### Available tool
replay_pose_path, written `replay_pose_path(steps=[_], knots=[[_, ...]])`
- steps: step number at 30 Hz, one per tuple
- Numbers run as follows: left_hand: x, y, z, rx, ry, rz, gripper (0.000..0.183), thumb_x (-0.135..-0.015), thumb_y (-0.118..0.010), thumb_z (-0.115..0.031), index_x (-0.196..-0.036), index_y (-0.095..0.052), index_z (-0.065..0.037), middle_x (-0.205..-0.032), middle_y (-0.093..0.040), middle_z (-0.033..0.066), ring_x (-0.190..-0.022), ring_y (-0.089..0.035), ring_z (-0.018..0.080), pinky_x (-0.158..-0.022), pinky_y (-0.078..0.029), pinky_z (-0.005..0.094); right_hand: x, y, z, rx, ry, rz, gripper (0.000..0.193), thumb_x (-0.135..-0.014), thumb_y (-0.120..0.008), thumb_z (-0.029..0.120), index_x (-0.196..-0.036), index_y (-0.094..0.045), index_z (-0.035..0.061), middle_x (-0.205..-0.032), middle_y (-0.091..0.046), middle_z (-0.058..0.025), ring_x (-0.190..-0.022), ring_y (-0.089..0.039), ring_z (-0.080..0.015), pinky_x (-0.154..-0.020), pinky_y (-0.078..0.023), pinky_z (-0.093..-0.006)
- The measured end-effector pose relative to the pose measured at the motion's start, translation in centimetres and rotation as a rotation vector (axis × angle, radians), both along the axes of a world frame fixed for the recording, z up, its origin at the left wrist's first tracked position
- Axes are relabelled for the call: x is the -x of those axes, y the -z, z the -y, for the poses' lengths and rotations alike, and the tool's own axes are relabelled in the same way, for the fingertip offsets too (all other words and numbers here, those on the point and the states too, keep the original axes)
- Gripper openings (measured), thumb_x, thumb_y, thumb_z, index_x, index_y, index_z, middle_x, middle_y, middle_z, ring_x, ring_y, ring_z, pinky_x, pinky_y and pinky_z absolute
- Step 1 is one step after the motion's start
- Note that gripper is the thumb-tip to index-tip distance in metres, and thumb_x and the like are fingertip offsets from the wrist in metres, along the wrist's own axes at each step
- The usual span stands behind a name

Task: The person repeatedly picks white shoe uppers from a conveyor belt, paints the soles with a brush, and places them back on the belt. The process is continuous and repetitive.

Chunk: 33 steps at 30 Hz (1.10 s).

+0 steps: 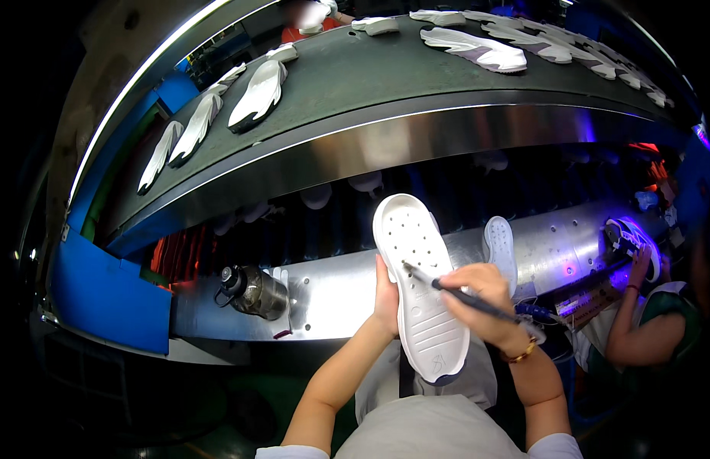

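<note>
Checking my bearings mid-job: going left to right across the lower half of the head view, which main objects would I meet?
Dark bottle → held white sole, gripped by the left hand → pale sole on the metal ledge → violet-lit shoe by another person's hand.

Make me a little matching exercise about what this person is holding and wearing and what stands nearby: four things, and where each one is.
Things:
1. White sole nearest the camera
2. Dark slender tool
3. Dark bottle
4. Gold-coloured bracelet

Places:
A. Lying on the metal ledge, toward the picture's left
B. Around the right wrist
C. In the left hand
D. Between the fingers of the right hand

Right pairs: 1-C, 2-D, 3-A, 4-B.
</note>
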<state>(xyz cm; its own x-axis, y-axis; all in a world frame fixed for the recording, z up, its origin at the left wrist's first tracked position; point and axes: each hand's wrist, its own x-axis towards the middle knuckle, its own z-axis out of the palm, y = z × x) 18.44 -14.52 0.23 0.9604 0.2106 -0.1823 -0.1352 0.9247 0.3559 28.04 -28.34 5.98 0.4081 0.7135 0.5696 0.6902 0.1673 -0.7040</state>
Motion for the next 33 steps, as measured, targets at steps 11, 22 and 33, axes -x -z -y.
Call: replay_pose_path(steps=[11,22,33], knots=[[0.6,-1.5,-1.4,-0.101,-0.177,-0.059,0.08,-0.08,-0.013,-0.069,-0.13,-0.032,-0.01,-0.122,-0.045,0.0163,-0.106,-0.048,0.0361,-0.091,-0.039,0.047,1.3,-1.9,2.6,0.026,-0.279,-0.083,0.016,-0.062,-0.066,0.004,-0.077,-0.063,0.0035,-0.076,-0.064,-0.0092,-0.071,-0.061,-0.0212,-0.065,-0.047,-0.0296],[-0.3,-4.3,-1.8,-0.189,-0.381,0.05,0.081,-0.078,-0.023,-0.07,-0.127,-0.036,-0.007,-0.116,-0.048,0.0201,-0.105,-0.047,0.0414,-0.088,-0.04,0.0525,0.5,-1.9,2.6,0.011,-0.192,-0.12,0.019,-0.065,-0.068,0.004,-0.083,-0.064,0.0005,-0.081,-0.064,-0.0123,-0.076,-0.062,-0.0235,-0.072,-0.049,-0.0311],[-0.6,-5.1,-3.3,-0.29,-0.477,0.06,0.081,-0.078,-0.025,-0.07,-0.128,-0.034,-0.007,-0.117,-0.046,0.0205,-0.102,-0.048,0.0396,-0.087,-0.041,0.0511,0.6,-0.8,4.0,0.04,-0.241,-0.266,0.02,-0.064,-0.069,0.005,-0.084,-0.065,0.0024,-0.084,-0.065,-0.0104,-0.084,-0.06,-0.0223,-0.081,-0.045,-0.0336]])
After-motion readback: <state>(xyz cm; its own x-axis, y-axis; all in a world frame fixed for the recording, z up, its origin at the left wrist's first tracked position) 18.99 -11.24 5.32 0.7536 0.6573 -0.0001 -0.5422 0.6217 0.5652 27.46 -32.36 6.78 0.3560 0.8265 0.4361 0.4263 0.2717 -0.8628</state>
